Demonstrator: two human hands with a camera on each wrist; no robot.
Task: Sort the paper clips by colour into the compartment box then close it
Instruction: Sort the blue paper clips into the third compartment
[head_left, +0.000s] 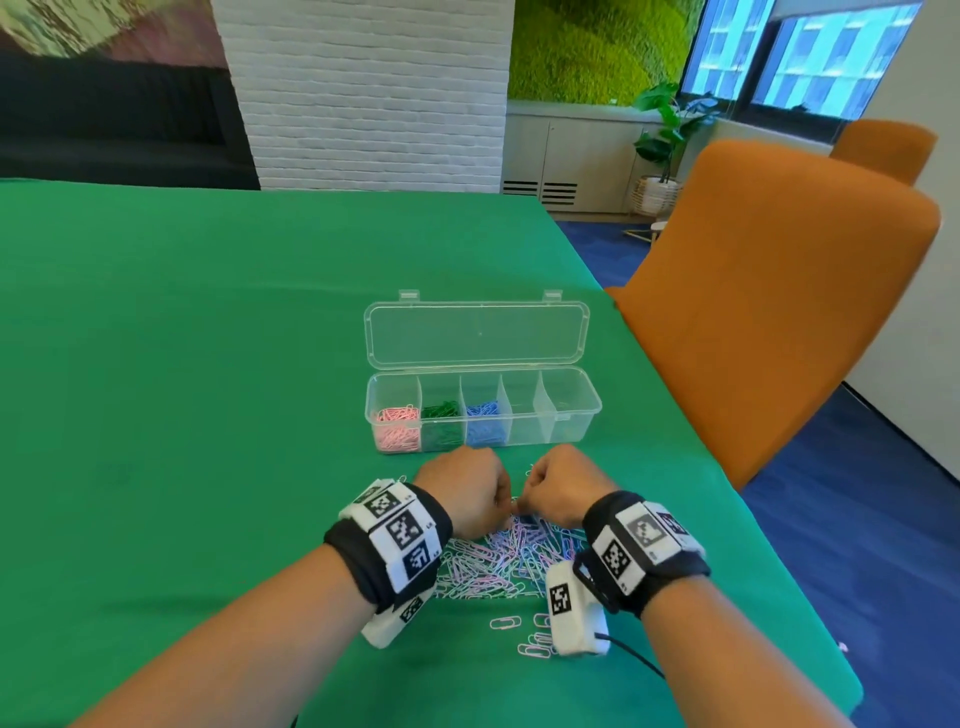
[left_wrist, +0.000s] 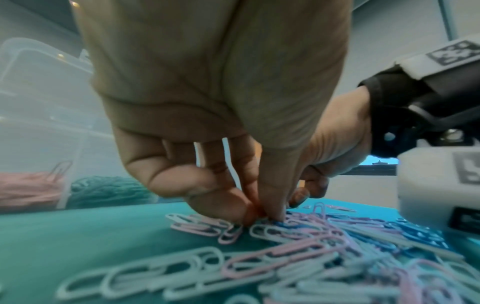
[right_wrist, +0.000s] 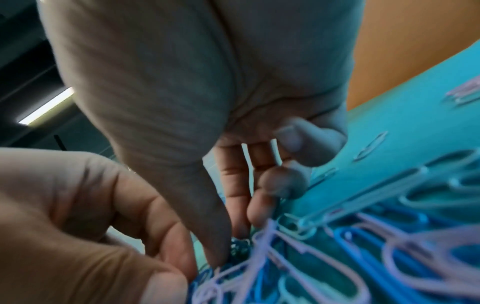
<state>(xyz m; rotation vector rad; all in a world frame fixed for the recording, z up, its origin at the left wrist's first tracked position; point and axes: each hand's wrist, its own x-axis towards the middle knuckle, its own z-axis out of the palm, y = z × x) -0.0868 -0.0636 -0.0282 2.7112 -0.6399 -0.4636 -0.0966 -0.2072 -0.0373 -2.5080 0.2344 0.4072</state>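
Note:
The clear compartment box (head_left: 571, 415) stands open with its lid (head_left: 478, 335) flat behind it. From the left, its compartments hold pink clips (head_left: 397, 428), green clips (head_left: 441, 421) and blue clips (head_left: 483, 423); the two on the right look empty. A mixed pile of paper clips (head_left: 498, 564) lies in front of the box. Both hands reach down into its far edge, almost touching. My left hand (left_wrist: 262, 218) pinches a blue clip (left_wrist: 285, 223) between thumb and fingers. My right hand (right_wrist: 230, 248) closes thumb and forefinger around a dark green clip (right_wrist: 239, 246), with its other fingers curled.
A green cloth (head_left: 208, 364) covers the table. A few loose clips (head_left: 506, 622) lie nearer to me than the pile. An orange chair (head_left: 769, 291) stands at the table's right edge. A white brick pillar (head_left: 363, 93) rises beyond the far edge.

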